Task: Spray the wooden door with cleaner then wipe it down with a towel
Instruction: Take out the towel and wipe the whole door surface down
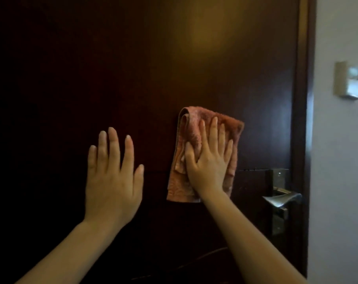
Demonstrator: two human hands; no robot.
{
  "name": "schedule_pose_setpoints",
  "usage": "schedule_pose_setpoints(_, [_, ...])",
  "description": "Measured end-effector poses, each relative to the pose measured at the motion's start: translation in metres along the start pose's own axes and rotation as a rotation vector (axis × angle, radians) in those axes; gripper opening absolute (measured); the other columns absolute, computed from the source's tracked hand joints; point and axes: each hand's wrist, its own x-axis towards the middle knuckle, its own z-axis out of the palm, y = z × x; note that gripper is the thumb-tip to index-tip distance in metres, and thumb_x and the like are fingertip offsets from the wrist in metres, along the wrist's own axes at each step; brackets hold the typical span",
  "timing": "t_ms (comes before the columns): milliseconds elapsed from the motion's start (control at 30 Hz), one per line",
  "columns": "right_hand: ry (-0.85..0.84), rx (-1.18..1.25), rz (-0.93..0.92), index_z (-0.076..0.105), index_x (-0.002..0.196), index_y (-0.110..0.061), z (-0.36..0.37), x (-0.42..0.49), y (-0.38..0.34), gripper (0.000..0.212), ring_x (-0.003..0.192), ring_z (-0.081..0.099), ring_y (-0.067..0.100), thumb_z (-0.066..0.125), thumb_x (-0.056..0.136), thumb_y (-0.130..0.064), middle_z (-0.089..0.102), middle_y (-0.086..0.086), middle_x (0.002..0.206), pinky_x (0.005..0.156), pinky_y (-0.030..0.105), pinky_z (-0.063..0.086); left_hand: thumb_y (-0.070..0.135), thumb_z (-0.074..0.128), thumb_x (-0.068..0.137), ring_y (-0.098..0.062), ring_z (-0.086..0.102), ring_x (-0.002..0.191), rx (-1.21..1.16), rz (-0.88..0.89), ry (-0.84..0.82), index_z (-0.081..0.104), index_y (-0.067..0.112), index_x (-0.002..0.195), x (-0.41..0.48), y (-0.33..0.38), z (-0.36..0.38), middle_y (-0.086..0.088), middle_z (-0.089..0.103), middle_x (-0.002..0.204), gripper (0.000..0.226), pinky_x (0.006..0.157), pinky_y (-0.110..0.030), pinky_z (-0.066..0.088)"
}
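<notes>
dark brown wood fills most of the view: the wooden door point(133, 68), closed in its frame point(303, 99), with a dull yellowish patch of reflected light point(204, 37) high above the handle level.

landmark for this entry: the metal lever handle point(282, 198) on its lock plate point(277, 220), at the door's right edge.

- towel point(189, 128): salmon-pink, patterned, folded into a tall pad. it lies flat against the door face, left of the handle and a little higher, apart from it. its lower edge hangs at about the height of the lever.
- right hand point(209, 160): laid over the middle of the towel, palm to the cloth, pressing it to the door. fingers straight and slightly fanned, pointing up; thumb out to the side away from the handle. no curl round the cloth that i can see.
- left hand point(112, 177): further from the handle than the towel, well apart from the cloth, at about the same height. palm faces the wood, fingers straight and spread, holding nothing. it looks laid on the door, but i cannot confirm the contact from this angle.
- both forearms are bare and reach up from the bottom of the view.

beyond the handle, past the frame: a pale wall point(338, 160) with a small whitish box point(349, 83) mounted well above handle height, too blurred to identify.
</notes>
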Motion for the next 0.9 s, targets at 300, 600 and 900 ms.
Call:
schedule_pose_setpoints(300, [-0.094, -0.051, -0.384, 0.003, 0.145, -0.029, -0.011, 0.014, 0.059, 0.071, 0.144, 0.005, 0.019, 0.037, 0.086, -0.047, 0.011, 0.001, 0.154, 0.115, 0.049, 0.003, 0.036, 0.027, 0.091, -0.041, 0.011, 0.140, 0.039, 0.048, 0.003, 0.017, -0.005, 0.142, -0.002, 0.008, 0.010, -0.032, 0.012, 0.149, 0.066, 0.115, -0.039, -0.007])
schedule_pose_setpoints(600, [0.110, 0.106, 0.228, -0.002, 0.138, -0.039, -0.002, -0.011, 0.044, 0.057, 0.144, 0.010, 0.021, 0.026, 0.089, -0.049, 0.015, 0.002, 0.155, 0.116, 0.043, 0.000, 0.034, 0.028, 0.092, -0.041, 0.009, 0.140, -0.019, 0.049, 0.050, 0.017, -0.004, 0.144, -0.003, 0.010, 0.012, -0.031, 0.011, 0.150, 0.065, 0.115, -0.038, -0.007])
schedule_pose_setpoints(900, [-0.018, 0.165, 0.495, -0.016, 0.134, -0.037, 0.005, -0.010, -0.016, 0.059, 0.140, -0.024, 0.010, 0.013, 0.084, -0.051, -0.018, -0.009, 0.155, 0.108, 0.040, -0.022, 0.033, 0.027, 0.091, -0.040, 0.006, 0.141, -0.041, 0.055, 0.055, 0.018, -0.004, 0.145, -0.002, 0.010, 0.016, -0.031, 0.009, 0.150, 0.066, 0.116, -0.040, -0.005])
